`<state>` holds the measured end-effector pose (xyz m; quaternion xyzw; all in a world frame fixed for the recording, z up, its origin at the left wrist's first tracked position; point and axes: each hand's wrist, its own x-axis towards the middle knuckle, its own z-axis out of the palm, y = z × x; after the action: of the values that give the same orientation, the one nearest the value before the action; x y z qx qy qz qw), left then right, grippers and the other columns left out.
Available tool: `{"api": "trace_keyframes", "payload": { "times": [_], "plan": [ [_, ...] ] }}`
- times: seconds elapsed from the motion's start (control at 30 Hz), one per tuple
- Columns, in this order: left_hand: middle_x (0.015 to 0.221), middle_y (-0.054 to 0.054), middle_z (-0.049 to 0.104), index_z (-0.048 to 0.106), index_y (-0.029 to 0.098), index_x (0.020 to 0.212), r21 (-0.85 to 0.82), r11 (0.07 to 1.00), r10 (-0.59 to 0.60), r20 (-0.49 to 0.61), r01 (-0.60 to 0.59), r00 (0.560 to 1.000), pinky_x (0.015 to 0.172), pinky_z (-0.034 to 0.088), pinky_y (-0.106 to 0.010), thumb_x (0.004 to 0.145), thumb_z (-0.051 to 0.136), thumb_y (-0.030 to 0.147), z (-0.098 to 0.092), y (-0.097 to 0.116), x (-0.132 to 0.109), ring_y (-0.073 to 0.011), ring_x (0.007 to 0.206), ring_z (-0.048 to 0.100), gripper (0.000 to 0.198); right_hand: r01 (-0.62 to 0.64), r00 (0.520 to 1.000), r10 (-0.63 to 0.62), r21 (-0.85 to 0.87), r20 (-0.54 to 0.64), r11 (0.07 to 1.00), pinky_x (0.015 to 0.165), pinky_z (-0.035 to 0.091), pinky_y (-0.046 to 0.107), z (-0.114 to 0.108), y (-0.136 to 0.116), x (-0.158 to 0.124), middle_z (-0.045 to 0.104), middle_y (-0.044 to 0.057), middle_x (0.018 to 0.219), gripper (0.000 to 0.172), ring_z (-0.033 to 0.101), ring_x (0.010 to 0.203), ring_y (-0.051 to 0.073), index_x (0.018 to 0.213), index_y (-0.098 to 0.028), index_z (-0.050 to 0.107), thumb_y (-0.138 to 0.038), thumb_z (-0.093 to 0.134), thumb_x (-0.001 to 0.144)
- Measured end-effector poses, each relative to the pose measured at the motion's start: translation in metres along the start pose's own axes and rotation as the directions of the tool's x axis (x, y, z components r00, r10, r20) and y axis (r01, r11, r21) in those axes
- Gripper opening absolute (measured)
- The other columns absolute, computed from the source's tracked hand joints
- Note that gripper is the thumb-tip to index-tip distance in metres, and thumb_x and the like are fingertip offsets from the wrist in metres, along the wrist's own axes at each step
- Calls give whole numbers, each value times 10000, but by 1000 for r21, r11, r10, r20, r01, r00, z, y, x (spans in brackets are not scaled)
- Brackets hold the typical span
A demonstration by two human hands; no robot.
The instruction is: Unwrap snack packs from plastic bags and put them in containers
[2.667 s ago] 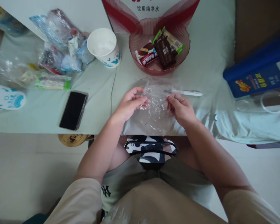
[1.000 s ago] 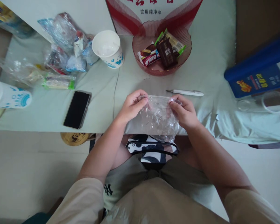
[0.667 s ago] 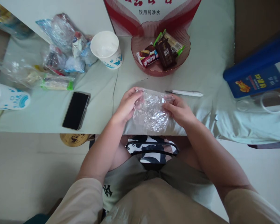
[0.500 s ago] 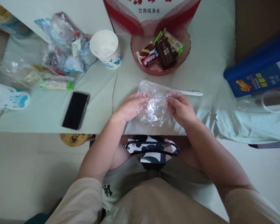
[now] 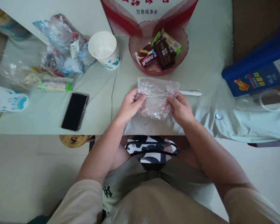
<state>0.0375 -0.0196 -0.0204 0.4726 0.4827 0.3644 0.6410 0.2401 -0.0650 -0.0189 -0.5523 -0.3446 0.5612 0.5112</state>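
Between my hands a crinkled clear plastic bag (image 5: 156,101) is stretched out just above the table's front part. My left hand (image 5: 132,104) pinches its left side, thumb on top. At the opposite side my right hand (image 5: 180,107) grips the bag between thumb and fingers. A white pen-like stick (image 5: 190,93) lies on the cloth just beyond my right hand, its left end hidden by the bag. Behind the bag stands a pink ribbed glass bowl (image 5: 158,72) holding several wrapped snacks (image 5: 164,54).
Left of my hands lie a black phone (image 5: 75,111), a paper cup (image 5: 105,49), another cup (image 5: 10,98) on its side and a heap of plastic-wrapped packets (image 5: 63,46). To the right are a blue box (image 5: 256,68) and a clear plastic cup (image 5: 261,101).
My left fingers, stretched over the bag before, now pinch its left edge with the thumb on top. The bag has been spread flatter and wider, with a straight upper edge.
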Motion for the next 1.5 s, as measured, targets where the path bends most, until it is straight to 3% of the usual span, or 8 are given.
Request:
{"api": "trace_keyframes", "payload": {
  "times": [0.17, 0.53, 0.67, 0.8, 0.93, 1.1, 1.33, 1.5],
  "plan": [
    [593, 53, 612, 623, 254, 990, -57, 998, -28, 30, 30, 999, 423, 386, -228, 850, 829, 498, -4, 2, -1, -111, 452, 569, 349, -46, 993, 62, -157, 102, 987, 497, 364, 262, 0, -8, -3, 544, -46, 602, 303, 468, 517, 107, 818, -233, 601, -449, 792, 726],
    [586, 48, 577, 637, 177, 727, -429, 899, -34, 119, 83, 992, 424, 475, -196, 750, 799, 241, -8, 17, 0, -89, 454, 577, 176, 81, 992, -97, 173, 84, 981, 533, 407, 295, -9, -10, 1, 519, -26, 654, 293, 477, 555, 135, 799, -266, 585, -496, 760, 749],
    [624, -2, 585, 631, 171, 681, -375, 923, -47, 110, 85, 993, 446, 465, -210, 885, 645, 389, -12, 17, 4, -98, 492, 576, 299, 133, 985, -146, 132, 91, 982, 579, 446, 340, -13, -7, 2, 568, 44, 734, 449, 539, 643, 177, 706, -244, 585, -670, 627, 843],
    [667, 30, 565, 643, 182, 755, -275, 960, -21, 79, 42, 997, 439, 380, -177, 739, 737, 254, -12, 13, 4, -62, 507, 518, 119, 111, 992, -113, 41, 51, 993, 560, 370, 284, -12, -2, 3, 526, -24, 723, 340, 467, 592, 119, 823, -254, 566, -452, 830, 738],
    [718, 58, 580, 622, 209, 869, -190, 978, 90, 9, -87, 996, 539, 447, -173, 672, 751, 126, -8, 7, 4, -67, 589, 578, 250, 31, 999, -32, 37, 19, 999, 584, 393, 280, -9, 1, 6, 552, -50, 780, 507, 491, 622, 124, 1062, -290, 526, -357, 837, 667],
    [780, 49, 624, 619, 237, 997, -70, 970, 232, -17, -233, 973, 631, 504, -208, 750, 779, 167, -8, -9, 11, -91, 663, 626, 302, -37, 994, 39, -27, 103, 999, 605, 389, 291, -9, 3, 7, 563, -26, 782, 402, 503, 658, 132, 929, -253, 536, -405, 815, 683],
    [1101, -36, 693, 621, 244, 1075, 222, 862, 498, -202, -456, 843, 845, 559, -268, 832, 859, 437, -20, -24, 18, -154, 992, 701, 391, 201, 976, -217, -267, -32, 943, 615, 293, 290, -12, 2, 2, 450, -48, 671, 311, 365, 620, 114, 721, -243, 439, -347, 730, 756],
    [1210, -101, 749, 651, 234, 1188, 212, 882, 406, 108, -420, 907, 984, 578, -357, 910, 733, 625, -9, -23, 8, -217, 1134, 733, 487, 315, 949, -295, -316, 109, 895, 678, 396, 304, -2, 0, -7, 697, 30, 968, 278, 511, 744, 140, 777, -236, 462, -379, 689, 849]
  ]
}}
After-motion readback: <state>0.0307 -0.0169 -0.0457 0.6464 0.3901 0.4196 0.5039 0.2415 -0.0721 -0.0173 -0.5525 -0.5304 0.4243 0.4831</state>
